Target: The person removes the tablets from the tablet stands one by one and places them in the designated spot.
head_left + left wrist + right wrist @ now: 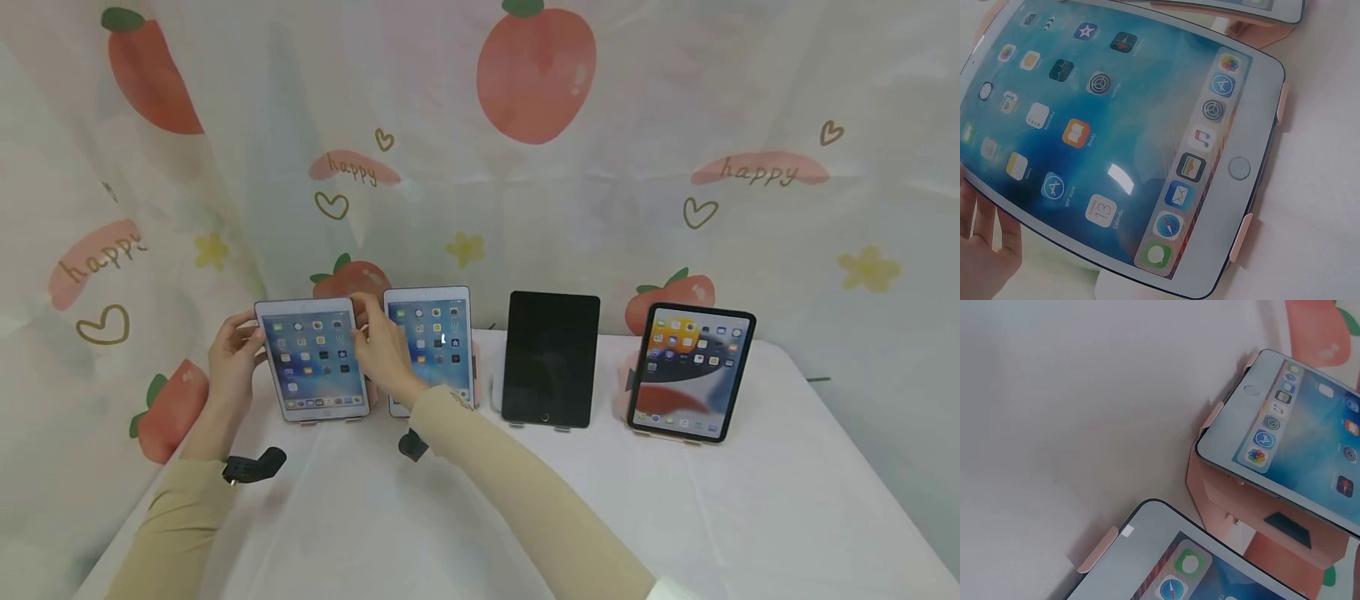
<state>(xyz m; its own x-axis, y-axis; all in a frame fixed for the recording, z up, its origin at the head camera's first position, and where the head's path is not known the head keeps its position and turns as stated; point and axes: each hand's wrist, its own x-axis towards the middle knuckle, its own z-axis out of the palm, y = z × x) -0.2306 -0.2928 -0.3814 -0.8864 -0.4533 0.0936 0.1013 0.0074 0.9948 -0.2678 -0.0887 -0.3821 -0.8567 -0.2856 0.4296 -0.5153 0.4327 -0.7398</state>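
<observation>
Both hands are at the leftmost white-framed tablet (315, 358), which leans on a pink stand (1260, 506) with its screen lit. My left hand (231, 362) grips its left edge near the top, and in the left wrist view the fingers (1007, 240) reach behind that edge. At the upper right edge, my right hand (386, 350) pinches the tablet, thumb in front and fingers by the corner. A second white tablet (442, 325) stands just right, partly covered by the right hand and forearm. The right wrist view shows both tablets' lower ends but not the hand.
Farther right are a black-framed tablet (551, 358) with a dark screen and another dark-framed tablet (693, 371) with a lit screen, both on stands. A white cloth covers the table (600, 517). Behind hangs a curtain (600, 208) printed with fruit and hearts.
</observation>
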